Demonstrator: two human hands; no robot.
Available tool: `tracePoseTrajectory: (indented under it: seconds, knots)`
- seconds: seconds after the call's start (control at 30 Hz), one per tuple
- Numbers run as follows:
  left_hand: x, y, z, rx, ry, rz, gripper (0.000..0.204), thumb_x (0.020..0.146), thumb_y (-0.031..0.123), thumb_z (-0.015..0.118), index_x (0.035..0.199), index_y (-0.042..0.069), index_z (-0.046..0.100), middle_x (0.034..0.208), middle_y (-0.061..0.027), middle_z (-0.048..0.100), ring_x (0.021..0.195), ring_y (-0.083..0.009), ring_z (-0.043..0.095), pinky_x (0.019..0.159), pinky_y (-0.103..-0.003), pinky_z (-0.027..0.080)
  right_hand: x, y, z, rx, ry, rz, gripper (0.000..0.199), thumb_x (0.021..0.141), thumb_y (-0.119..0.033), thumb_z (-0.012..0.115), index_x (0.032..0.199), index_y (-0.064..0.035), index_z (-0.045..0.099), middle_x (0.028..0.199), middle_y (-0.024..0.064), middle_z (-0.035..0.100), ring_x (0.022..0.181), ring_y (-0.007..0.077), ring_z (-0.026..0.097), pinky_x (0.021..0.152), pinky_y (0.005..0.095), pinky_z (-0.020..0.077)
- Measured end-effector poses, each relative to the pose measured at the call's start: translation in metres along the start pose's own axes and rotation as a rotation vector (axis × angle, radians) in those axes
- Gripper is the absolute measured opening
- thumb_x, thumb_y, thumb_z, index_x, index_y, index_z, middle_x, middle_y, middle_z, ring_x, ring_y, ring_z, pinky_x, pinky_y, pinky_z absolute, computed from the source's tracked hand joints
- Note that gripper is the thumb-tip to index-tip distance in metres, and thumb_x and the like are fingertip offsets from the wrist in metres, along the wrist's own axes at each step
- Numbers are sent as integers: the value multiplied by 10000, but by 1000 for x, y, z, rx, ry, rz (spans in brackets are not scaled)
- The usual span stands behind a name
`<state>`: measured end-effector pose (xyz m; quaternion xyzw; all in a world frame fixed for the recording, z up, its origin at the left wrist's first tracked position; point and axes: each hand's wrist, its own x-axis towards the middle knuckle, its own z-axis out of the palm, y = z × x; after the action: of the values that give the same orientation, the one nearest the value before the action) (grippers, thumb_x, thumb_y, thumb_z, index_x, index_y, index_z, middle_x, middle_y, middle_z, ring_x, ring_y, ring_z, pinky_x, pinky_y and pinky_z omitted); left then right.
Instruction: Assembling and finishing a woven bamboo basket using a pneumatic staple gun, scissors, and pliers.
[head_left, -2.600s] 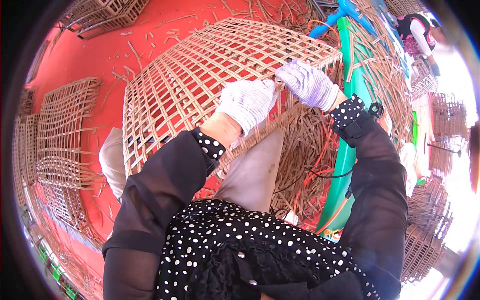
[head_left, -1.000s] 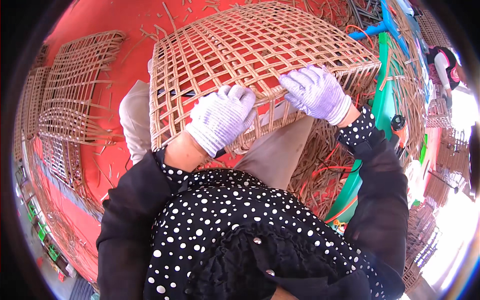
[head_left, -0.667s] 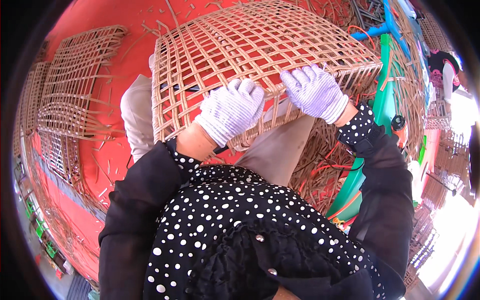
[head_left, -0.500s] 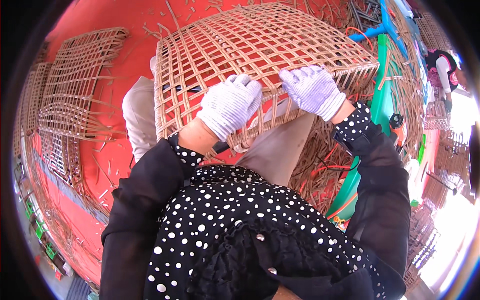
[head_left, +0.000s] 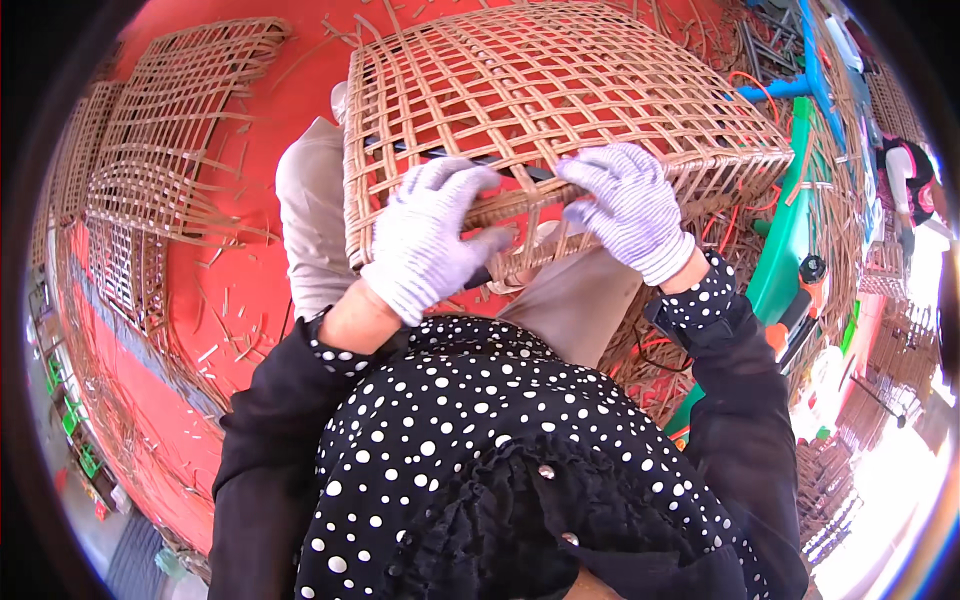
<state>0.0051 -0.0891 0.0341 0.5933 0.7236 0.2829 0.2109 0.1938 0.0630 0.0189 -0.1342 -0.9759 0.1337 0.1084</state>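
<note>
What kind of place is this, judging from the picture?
Probably a basket-weaving workshop: gloved hands hold an open-weave rattan basket, more woven panels lie on the red floor, with cut strips scattered about.

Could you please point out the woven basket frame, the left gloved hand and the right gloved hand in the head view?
woven basket frame [head_left: 560, 90]: head view, on the open lattice of its upper face.
left gloved hand [head_left: 425, 240]: head view, on the back of the glove.
right gloved hand [head_left: 630, 205]: head view, on the back of the glove.
</note>
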Motion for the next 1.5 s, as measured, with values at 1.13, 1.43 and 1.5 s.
tracePoseTrajectory:
  seconds: [1.13,1.43,1.5]
  knots:
    - [23,-47,-16,20,-164,-32,419,664,436,695,912,103,638,828,-79,555,874,-280,542,804,-385,416,40,32,2,30,10,230,74,779,-191,597,772,-119,610,699,70,583,720,278,536,682,398,439]
    - [24,-48,-14,-139,-126,-62,222,762,258,632,854,56,627,760,-100,561,737,-258,551,685,-348,441,5,124,-37,-145,160,601,168,845,-240,543,871,-106,641,876,110,624,834,305,590,753,399,468]
    - [23,-49,-14,-200,-106,-111,171,777,193,605,845,38,625,744,-100,566,706,-249,550,663,-330,437,-7,140,-48,-100,1,650,197,821,-293,576,855,-112,646,865,108,628,823,300,595,747,400,470]
